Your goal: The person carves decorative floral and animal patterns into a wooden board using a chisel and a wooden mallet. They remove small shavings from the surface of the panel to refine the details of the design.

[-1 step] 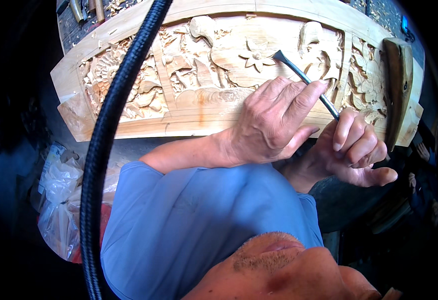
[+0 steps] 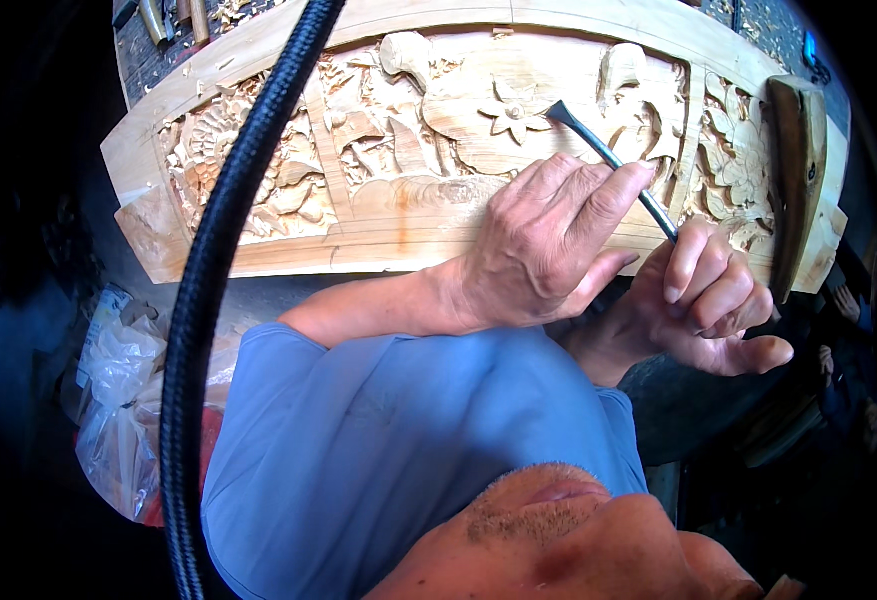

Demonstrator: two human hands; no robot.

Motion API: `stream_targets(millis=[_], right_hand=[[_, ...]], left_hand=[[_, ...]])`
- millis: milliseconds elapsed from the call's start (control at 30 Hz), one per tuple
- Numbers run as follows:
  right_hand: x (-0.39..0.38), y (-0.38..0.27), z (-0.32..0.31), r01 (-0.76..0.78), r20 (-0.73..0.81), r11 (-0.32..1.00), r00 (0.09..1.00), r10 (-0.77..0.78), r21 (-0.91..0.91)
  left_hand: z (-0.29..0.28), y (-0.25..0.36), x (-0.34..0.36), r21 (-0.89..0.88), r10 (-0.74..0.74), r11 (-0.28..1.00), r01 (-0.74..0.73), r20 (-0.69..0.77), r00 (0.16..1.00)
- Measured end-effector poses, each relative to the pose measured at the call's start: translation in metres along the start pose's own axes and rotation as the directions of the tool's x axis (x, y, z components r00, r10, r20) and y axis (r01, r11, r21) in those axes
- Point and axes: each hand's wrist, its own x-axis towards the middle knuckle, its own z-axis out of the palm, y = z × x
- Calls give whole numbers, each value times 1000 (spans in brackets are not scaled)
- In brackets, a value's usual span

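A long carved pale wood board (image 2: 409, 250) lies across the upper view, with floral relief in three framed panels and loose shavings in the recesses. A steel chisel (image 2: 596, 142) slants over the middle panel, its flat tip beside a small carved flower (image 2: 515, 118). My left hand (image 2: 549, 230) grips the chisel shaft from the near side, fingers bent over it. My right hand (image 2: 709, 290) is curled round the chisel's rear end at the board's lower right edge, thumb sticking out to the right; its fingers hide that end.
A worn wooden bar (image 2: 799, 180) lies across the board's right end. Tools (image 2: 155, 20) and shavings sit on the workbench behind. A black braided hose (image 2: 199, 300) crosses close before the camera. A plastic bag (image 2: 119, 410) stands at lower left. The right side is dark and hard to make out.
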Motion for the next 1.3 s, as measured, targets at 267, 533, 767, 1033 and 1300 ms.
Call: stream_targets(millis=[267,533,767,1033,1300], right_hand=[[-43,10,-7,122,-12,978,992,-125,-169],[-30,-6,2,13,-137,986,991,10,165],[-30,2,2,75,32,988,997,-71,-135],[-26,3,-9,78,99,987,993,-64,-140],[-29,0,-2,53,-25,997,998,-54,-58]], left_hand=[[-4,1,1,22,-21,1000,21,-23,1000],[-6,4,-3,45,68,997,-65,-71,995],[-1,-1,-1,-35,43,998,-45,-66,997],[-1,-1,-2,-24,11,1000,-12,-69,998],[-5,0,-1,-22,37,999,-37,-18,999]])
